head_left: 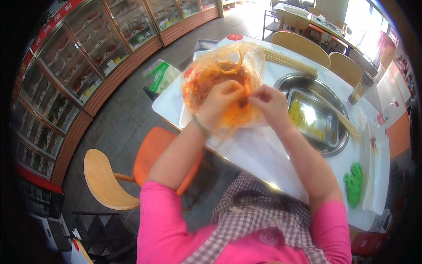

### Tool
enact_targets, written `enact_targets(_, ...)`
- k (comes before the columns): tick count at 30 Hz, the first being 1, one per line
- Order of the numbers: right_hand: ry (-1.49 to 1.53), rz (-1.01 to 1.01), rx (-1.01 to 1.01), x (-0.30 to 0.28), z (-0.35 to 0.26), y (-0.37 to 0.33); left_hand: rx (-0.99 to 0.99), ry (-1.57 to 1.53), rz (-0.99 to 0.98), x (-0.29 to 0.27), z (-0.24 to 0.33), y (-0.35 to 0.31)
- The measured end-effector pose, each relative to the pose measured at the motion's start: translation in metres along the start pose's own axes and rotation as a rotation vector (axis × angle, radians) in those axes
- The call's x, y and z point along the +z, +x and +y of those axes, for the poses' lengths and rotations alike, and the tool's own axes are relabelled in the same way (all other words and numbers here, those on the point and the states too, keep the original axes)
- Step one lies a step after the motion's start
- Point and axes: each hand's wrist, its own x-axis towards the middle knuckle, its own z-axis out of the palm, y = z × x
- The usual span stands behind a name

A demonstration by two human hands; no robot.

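While sitting on the white table (259, 154), orange plastic bag (220, 79) of reddish stuff, pinched shut-fisted by left hand (220, 104) and right hand (271, 102). Right of bag: steel tray (313, 118). Behind bag: bamboo skewers (290, 61). Lower left: orange chair (154, 154).

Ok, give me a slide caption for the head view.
Both hands grip an orange-stained plastic bag above a white table.
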Motion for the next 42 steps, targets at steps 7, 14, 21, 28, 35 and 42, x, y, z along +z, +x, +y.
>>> enact_targets(7,0.036,-0.004,-0.041,0.000,0.008,-0.001,0.079,0.028,0.029,0.004,-0.005,0.001)
enact_targets(14,0.019,0.000,-0.052,0.001,0.006,-0.002,0.043,0.059,0.029,0.003,-0.001,0.001)
enact_targets(21,0.035,-0.004,-0.055,0.003,0.006,-0.005,-0.016,0.188,-0.006,-0.001,0.001,0.001)
enact_targets(28,-0.098,-0.048,-0.069,0.002,0.005,-0.008,0.079,0.549,0.005,-0.010,-0.004,0.005)
enact_targets(35,-0.129,0.002,-0.124,0.007,0.003,-0.008,0.204,0.844,0.003,-0.012,-0.003,0.007)
enact_targets(42,-0.156,-0.001,-0.126,0.007,0.002,-0.007,0.066,0.595,-0.056,-0.013,0.005,0.005)
